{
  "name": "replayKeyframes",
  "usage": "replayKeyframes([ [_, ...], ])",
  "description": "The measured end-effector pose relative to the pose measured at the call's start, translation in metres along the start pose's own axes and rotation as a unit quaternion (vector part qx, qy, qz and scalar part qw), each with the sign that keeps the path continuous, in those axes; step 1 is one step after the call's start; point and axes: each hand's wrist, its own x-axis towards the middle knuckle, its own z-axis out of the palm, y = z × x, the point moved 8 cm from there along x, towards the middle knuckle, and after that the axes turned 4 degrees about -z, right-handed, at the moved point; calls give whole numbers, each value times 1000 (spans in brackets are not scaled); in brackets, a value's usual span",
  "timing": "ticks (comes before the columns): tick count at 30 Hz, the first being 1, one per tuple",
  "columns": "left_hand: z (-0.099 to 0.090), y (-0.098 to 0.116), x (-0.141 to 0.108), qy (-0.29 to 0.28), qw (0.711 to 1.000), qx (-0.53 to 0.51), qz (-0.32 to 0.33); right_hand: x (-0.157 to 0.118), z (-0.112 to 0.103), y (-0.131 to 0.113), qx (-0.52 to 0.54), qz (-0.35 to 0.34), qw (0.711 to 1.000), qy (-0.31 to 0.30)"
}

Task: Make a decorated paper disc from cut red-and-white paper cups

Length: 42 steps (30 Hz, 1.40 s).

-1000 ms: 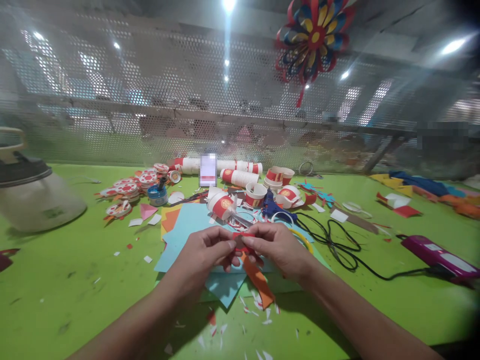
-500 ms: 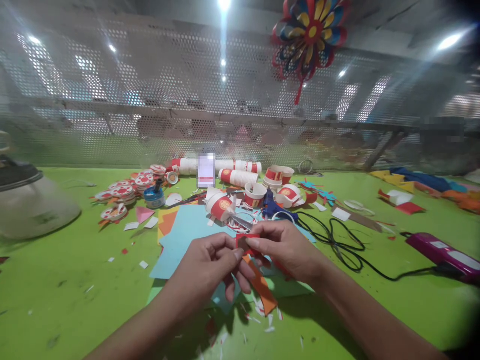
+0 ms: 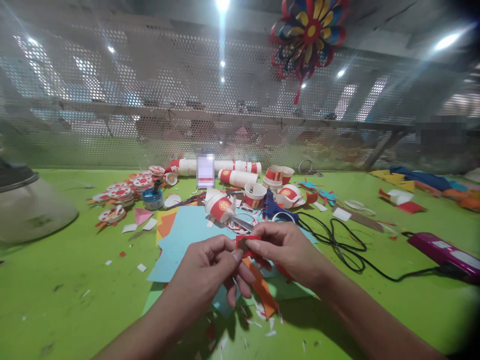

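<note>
In front of me, my left hand point(image 3: 215, 267) and my right hand point(image 3: 288, 250) meet over a small red piece of paper point(image 3: 240, 241) with a darker brown patch on it. My left thumb and index finger pinch its left edge, the other fingers hanging loosely curled. The right thumb presses on its face, with fingers behind. Below them an orange paper strip point(image 3: 265, 295) slants downward; its upper end is hidden by the hands. Just beyond, a metal blade point(image 3: 242, 223) points toward a tipped paper cup point(image 3: 218, 207). Light blue paper sheets point(image 3: 180, 240) lie beneath.
A blue glue gun point(image 3: 273, 207) and black cable point(image 3: 333, 235) lie right, near a magenta device point(image 3: 442, 252). Stacked paper cups point(image 3: 238, 177) are at the back. A blue-lidded jar point(image 3: 153, 198) and red-and-white discs point(image 3: 120, 192) stand left. Paper scraps point(image 3: 141, 268) litter the green table point(image 3: 93, 310).
Both hands keep nearly the same pose on the red paper. The view has shifted very slightly; nothing was let go or taken up.
</note>
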Motion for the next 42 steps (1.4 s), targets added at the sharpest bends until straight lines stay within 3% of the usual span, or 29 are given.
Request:
replayKeyframes([
  [42, -5, -4, 4, 4, 999, 7, 47, 1, 3, 0, 6, -1, 999, 52],
])
